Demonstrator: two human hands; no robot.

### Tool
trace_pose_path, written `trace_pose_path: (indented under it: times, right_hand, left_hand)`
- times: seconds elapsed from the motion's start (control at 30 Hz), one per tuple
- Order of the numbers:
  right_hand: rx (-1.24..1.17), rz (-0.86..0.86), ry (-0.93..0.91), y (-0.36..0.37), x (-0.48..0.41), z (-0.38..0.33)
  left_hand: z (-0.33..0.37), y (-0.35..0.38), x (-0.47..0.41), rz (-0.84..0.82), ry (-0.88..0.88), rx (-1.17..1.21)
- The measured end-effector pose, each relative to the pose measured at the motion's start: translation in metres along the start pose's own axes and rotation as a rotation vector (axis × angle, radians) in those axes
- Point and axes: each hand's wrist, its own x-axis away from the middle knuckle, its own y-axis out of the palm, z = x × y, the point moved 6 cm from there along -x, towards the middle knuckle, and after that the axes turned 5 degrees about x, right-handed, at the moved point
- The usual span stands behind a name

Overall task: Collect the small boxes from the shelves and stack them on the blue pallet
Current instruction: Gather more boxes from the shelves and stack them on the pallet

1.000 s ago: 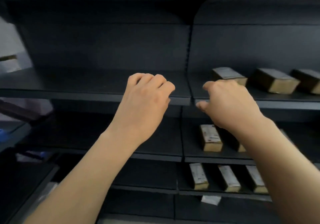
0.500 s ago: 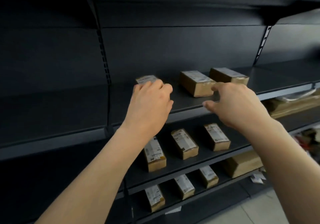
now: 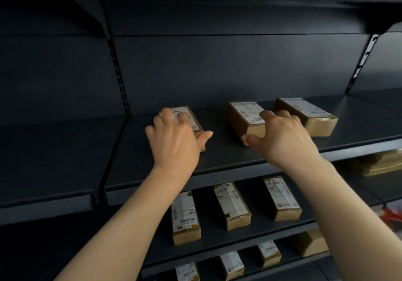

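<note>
Flat tan parcels (image 3: 382,163) at far right — a blurred red item (image 3: 392,215) beneath them.

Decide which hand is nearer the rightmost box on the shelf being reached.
Right. The right hand is over the middle box, beside the rightmost box; the left hand is over the leftmost box, farther off.

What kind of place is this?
Probably a stockroom or warehouse: dark metal shelves, one level under another, hold small cardboard boxes with printed labels.
</note>
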Motion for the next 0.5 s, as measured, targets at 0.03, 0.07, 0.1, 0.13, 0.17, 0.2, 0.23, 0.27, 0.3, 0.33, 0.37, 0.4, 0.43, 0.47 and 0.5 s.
trace_pose_path:
  times: [0.03,0.07,0.1,0.13,0.17,0.2,0.23,0.27,0.3,0.33,0.37,0.4,0.43,0.47,0.5]
  right_hand:
    - [-0.012,-0.016,-0.006,0.001,-0.006,0.002]
    - [-0.018,-0.026,-0.013,0.002,-0.012,0.006]
    - [-0.02,-0.029,-0.022,0.003,-0.018,0.009]
    - [-0.021,-0.026,-0.031,0.003,-0.023,0.013]
    - [-0.023,-0.024,-0.039,0.003,-0.029,0.017]
    - [-0.024,-0.033,-0.045,0.006,-0.034,0.022]
    - [-0.023,-0.057,-0.049,0.01,-0.04,0.026]
    - [-0.02,-0.092,-0.049,0.015,-0.046,0.029]
    - [-0.016,-0.131,-0.048,0.021,-0.051,0.033]
    - [-0.01,-0.169,-0.044,0.027,-0.056,0.035]
    - [-0.007,-0.201,-0.042,0.032,-0.061,0.037]
    - [-0.008,-0.223,-0.042,0.037,-0.065,0.037]
    - [-0.012,-0.235,-0.044,0.04,-0.069,0.037]
    - [-0.019,-0.239,-0.049,0.043,-0.071,0.036]
    - [-0.026,-0.239,-0.053,0.045,-0.074,0.034]
  left_hand:
    - [0.001,0.006,-0.002,-0.03,-0.047,-0.025]
    - [0.003,0.011,-0.004,-0.059,-0.088,-0.045]
    - [0.005,0.016,-0.006,-0.082,-0.127,-0.06]
    - [0.006,0.019,-0.008,-0.098,-0.167,-0.068]
    - [0.007,0.022,-0.01,-0.108,-0.21,-0.069]
    - [0.007,0.024,-0.011,-0.12,-0.257,-0.067]
    - [0.006,0.027,-0.012,-0.138,-0.305,-0.063]
    - [0.005,0.031,-0.011,-0.167,-0.352,-0.061]
    - [0.004,0.035,-0.01,-0.204,-0.395,-0.055]
    - [0.003,0.039,-0.008,-0.242,-0.431,-0.047]
    - [0.003,0.042,-0.006,-0.266,-0.454,-0.037]
    - [0.004,0.043,-0.004,-0.268,-0.467,-0.025]
    - [0.006,0.043,-0.002,-0.249,-0.469,-0.012]
    - [0.009,0.041,0.001,-0.214,-0.46,-0.005]
    - [0.013,0.037,0.004,-0.165,-0.438,-0.01]
